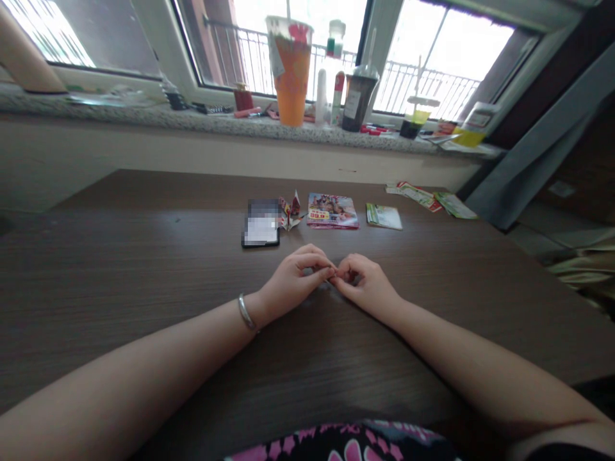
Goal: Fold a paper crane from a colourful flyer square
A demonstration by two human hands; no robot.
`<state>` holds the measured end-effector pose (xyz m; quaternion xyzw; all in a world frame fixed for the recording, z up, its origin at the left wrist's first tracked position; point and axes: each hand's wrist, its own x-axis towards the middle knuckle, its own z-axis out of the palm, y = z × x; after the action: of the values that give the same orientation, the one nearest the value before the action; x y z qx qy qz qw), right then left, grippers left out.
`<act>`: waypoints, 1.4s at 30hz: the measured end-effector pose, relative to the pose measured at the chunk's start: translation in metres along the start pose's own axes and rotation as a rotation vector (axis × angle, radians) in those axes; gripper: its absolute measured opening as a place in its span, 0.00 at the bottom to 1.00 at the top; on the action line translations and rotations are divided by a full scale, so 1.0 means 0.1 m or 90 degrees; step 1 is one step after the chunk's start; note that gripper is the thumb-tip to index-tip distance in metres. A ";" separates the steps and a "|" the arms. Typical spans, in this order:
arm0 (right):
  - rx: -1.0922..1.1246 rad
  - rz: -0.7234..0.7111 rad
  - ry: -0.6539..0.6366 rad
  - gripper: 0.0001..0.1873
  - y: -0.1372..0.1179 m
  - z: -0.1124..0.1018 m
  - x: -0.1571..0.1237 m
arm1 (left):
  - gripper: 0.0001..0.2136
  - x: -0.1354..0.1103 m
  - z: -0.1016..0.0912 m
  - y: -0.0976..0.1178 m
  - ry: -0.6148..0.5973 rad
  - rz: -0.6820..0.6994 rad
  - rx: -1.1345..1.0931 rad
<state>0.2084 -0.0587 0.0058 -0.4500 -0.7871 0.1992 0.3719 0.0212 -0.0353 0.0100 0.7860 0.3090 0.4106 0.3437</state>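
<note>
Above the middle of the dark wooden table, my left hand and my right hand meet fingertip to fingertip. Both are closed in a pinch. Whatever lies between the fingertips is too small and too covered to name. A folded paper crane with red and white print stands just beyond my left hand. Beside it, on its left, lies a dark-edged device whose face is blurred out. Farther off, past both hands, rests a small stack of colourful printed paper.
A green and white packet lies right of the stack, with several printed strips near the far right edge. Along the windowsill stand a tall orange cup, a dark cup with a straw and several bottles.
</note>
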 end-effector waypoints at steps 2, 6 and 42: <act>0.003 0.008 -0.006 0.07 -0.01 0.00 0.00 | 0.07 0.00 0.01 0.01 0.006 -0.001 -0.006; 0.011 0.015 -0.014 0.06 -0.01 0.00 0.00 | 0.07 -0.01 0.00 0.02 0.019 -0.008 -0.026; 0.283 0.150 -0.088 0.10 0.15 0.06 -0.01 | 0.11 -0.01 0.06 -0.23 -0.068 -0.198 -0.190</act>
<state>0.2125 -0.0522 -0.0079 -0.4314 -0.6896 0.4393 0.3813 0.0211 -0.0245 -0.0106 0.6899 0.3436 0.3513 0.5317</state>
